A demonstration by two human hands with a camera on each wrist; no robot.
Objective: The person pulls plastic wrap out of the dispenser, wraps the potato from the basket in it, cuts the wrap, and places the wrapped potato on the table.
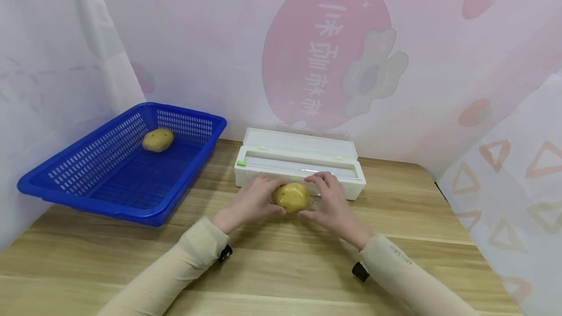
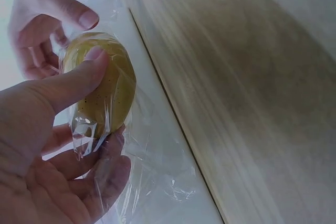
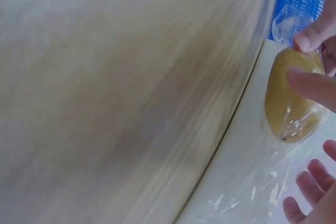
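A potato (image 1: 293,197) wrapped in clear cling film (image 2: 105,116) is between my two hands, just in front of the white cling film box (image 1: 359,185). My left hand (image 1: 254,198) grips its left end, the thumb on the near side and the fingers curled behind. At the other end, my right hand (image 1: 333,206) curves around with thumb and fingers spread apart. In the right wrist view the right thumb (image 3: 315,87) overlaps the potato, while the fingers (image 3: 310,184) are clear of it. Whether that thumb touches is hard to tell.
The box lid (image 1: 303,143) is raised at the back, with the film roll (image 1: 281,164) inside and a green slider (image 1: 241,163) at the left. On the left, a blue basket (image 1: 110,212) holds another potato (image 1: 158,140). A patterned curtain (image 1: 210,52) stands behind the wooden table (image 1: 272,267).
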